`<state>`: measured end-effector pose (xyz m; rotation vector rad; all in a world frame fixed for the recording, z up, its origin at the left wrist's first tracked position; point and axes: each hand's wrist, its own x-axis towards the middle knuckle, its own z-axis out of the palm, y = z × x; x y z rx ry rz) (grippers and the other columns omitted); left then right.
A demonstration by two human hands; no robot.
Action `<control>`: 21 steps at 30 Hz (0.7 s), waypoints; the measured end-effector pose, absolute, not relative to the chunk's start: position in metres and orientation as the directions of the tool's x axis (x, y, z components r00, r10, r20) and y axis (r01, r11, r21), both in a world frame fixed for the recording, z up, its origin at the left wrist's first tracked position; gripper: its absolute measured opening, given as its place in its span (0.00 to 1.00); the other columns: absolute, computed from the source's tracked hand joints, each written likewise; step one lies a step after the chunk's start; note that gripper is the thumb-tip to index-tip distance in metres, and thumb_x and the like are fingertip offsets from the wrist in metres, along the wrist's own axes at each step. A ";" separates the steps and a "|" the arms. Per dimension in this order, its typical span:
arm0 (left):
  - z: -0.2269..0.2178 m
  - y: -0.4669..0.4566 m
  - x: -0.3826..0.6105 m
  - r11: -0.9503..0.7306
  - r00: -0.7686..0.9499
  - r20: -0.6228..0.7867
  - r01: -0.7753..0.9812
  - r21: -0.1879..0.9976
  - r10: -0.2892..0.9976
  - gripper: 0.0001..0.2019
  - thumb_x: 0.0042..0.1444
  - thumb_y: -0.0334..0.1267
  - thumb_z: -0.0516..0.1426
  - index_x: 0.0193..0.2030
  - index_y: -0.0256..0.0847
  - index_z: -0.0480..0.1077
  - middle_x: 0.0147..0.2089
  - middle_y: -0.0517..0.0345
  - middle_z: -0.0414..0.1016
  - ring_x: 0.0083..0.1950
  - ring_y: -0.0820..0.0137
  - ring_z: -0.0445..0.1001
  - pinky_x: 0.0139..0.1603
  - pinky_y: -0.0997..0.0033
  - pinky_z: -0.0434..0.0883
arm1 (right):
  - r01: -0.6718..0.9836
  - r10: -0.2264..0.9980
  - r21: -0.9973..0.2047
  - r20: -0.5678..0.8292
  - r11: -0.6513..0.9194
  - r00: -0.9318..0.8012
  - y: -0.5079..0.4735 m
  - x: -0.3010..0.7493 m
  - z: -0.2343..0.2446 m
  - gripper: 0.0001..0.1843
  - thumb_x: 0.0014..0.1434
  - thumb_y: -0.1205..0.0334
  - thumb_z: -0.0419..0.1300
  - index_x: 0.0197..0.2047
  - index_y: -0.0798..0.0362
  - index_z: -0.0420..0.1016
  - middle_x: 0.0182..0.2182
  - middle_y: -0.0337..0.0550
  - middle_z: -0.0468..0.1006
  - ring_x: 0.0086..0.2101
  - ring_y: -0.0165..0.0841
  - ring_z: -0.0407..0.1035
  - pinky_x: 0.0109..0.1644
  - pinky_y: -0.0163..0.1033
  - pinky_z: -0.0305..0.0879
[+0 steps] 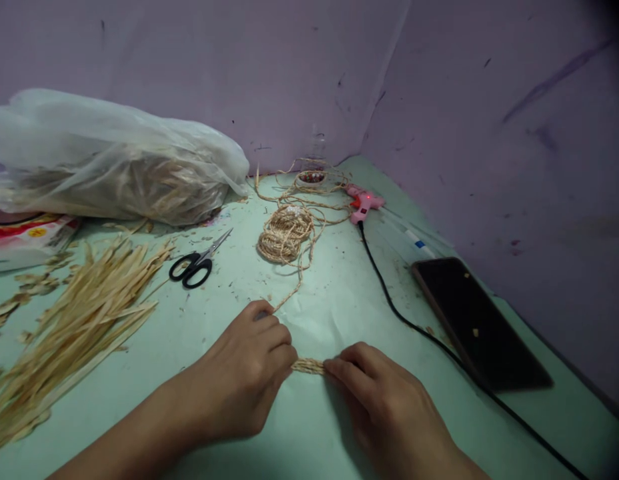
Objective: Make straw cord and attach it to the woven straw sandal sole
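Between my two hands stretches a short flat strip of braided straw cord (309, 366), several strands lying side by side. My left hand (257, 367) is closed around its left end, the fingers curled over so that part of the strip is hidden. My right hand (384, 393) pinches the right end between thumb and fingers. From behind my left hand a single cord (292, 292) runs up to a coiled bundle of braided cord (285, 233) lying on the table. More loose loops trail behind that bundle.
Black-handled scissors (197, 261) and a spread of dried straw strips (74, 327) lie left. Behind them sits a plastic bag (119, 160) of dry material. At right are a pink glue gun (363, 203) with a lit red light, its black cable (399, 313) and a phone (479, 323).
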<state>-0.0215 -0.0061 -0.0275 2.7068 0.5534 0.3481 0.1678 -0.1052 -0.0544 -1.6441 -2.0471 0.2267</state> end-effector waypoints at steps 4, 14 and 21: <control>-0.027 -0.007 -0.025 -0.848 0.886 0.137 0.364 0.385 0.443 0.08 0.56 0.30 0.50 0.31 0.39 0.69 0.30 0.57 0.65 0.34 0.70 0.62 0.56 0.53 0.56 | 0.866 0.940 -0.417 0.305 0.276 -0.153 -0.102 0.169 -0.054 0.15 0.57 0.74 0.48 0.36 0.52 0.74 0.27 0.42 0.72 0.25 0.30 0.67 0.27 0.34 0.63; -0.025 -0.011 -0.025 -0.853 0.873 0.156 0.389 0.347 0.461 0.07 0.53 0.28 0.51 0.30 0.39 0.69 0.29 0.56 0.66 0.33 0.69 0.62 0.56 0.53 0.57 | 0.933 0.967 -0.272 0.155 0.236 -0.200 -0.087 0.170 -0.039 0.13 0.49 0.78 0.52 0.27 0.51 0.73 0.24 0.40 0.71 0.24 0.31 0.66 0.25 0.35 0.57; -0.025 -0.012 -0.025 -0.866 0.880 0.158 0.383 0.322 0.448 0.07 0.53 0.29 0.50 0.29 0.38 0.68 0.28 0.56 0.66 0.32 0.69 0.62 0.53 0.55 0.59 | 0.887 0.970 -0.398 0.033 0.233 -0.240 -0.077 0.147 -0.030 0.17 0.41 0.81 0.51 0.29 0.54 0.72 0.26 0.41 0.72 0.25 0.31 0.67 0.26 0.34 0.58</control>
